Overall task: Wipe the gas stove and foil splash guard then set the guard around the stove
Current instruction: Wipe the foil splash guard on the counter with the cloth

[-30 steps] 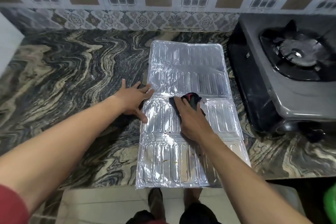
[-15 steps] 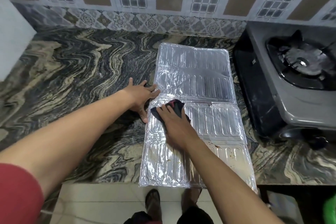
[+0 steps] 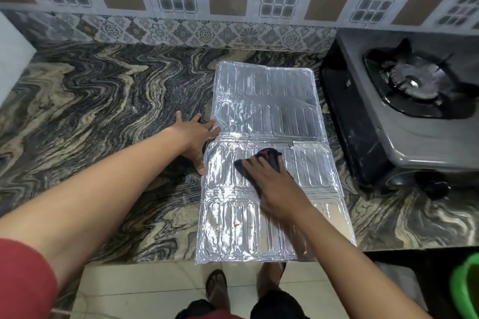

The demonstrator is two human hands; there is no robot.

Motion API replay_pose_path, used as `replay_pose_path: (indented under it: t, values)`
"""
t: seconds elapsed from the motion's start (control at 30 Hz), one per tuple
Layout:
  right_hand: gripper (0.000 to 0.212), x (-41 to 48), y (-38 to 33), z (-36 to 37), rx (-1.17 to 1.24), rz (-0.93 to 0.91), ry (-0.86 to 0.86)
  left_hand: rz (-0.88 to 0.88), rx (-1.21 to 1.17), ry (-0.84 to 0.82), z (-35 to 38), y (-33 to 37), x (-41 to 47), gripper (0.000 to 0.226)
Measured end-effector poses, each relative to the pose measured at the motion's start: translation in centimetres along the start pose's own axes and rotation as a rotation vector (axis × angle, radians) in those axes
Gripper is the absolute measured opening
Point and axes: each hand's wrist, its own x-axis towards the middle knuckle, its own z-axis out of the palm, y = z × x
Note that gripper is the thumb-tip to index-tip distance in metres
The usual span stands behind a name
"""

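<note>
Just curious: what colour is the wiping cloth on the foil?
The cloth is black with a small red patch, seen in the head view.

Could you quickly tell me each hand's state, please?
Left hand: open, flat on edge of silver ribbed foil splash guard.
Right hand: open, pressing a black cloth.

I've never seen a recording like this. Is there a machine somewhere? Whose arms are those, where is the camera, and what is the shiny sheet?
No machine here: a person works with two bare hands. The camera sits on that person's head and looks down, so both arms reach in from the bottom. The shiny sheet is a foil splash guard, lying flat and unfolded on the marbled counter. The left hand rests flat at its left edge, fingers spread. The right hand presses a dark cloth onto the guard's middle. A gas stove stands to the right, apart from the guard.
</note>
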Motion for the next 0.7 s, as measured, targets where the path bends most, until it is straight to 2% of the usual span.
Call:
replay_pose_path:
  t: [0.3,0.53,0.7]
  values:
    - [0.086,-2.9,5.6,-1.0,0.121,0.371,0.027,-0.021,-0.009,-0.012,0.0,0.4,0.0,0.139]
    - [0.071,-4.2,5.3,-0.3,0.162,0.521,0.110,-0.023,-0.009,-0.006,0.1,0.5,0.1,0.139]
    - [0.071,-4.8,3.8,0.2,0.138,0.564,0.117,-0.035,0.008,-0.013,0.0,0.7,0.1,0.139]
